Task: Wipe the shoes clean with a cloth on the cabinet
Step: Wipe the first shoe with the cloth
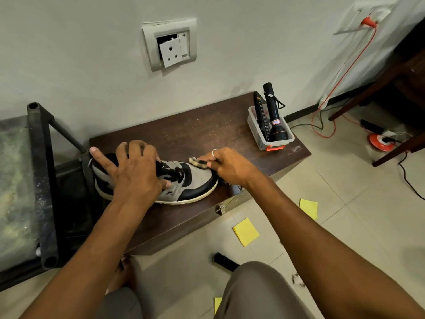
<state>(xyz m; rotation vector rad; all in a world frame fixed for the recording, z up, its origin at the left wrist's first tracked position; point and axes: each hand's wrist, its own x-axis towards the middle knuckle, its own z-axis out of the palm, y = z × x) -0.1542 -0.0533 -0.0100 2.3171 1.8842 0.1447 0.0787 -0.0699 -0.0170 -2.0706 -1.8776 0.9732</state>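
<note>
A grey, black and white sneaker point(197, 178) lies on its sole on the dark wooden cabinet point(195, 132), toe pointing right. My left hand point(135, 169) presses down over its laces and collar, with the index finger stretched out toward the heel. My right hand point(230, 166) sits at the toe and pinches a small checked cloth point(198, 162) against the top of the toe cap. Only one shoe is in view.
A clear plastic box point(269, 132) holding a black torch point(274, 116) and a remote stands at the cabinet's right end. A black metal frame point(43, 171) is at the left. On the floor lie yellow sheets point(246, 231), a black brush point(224, 261) and cables point(322, 125).
</note>
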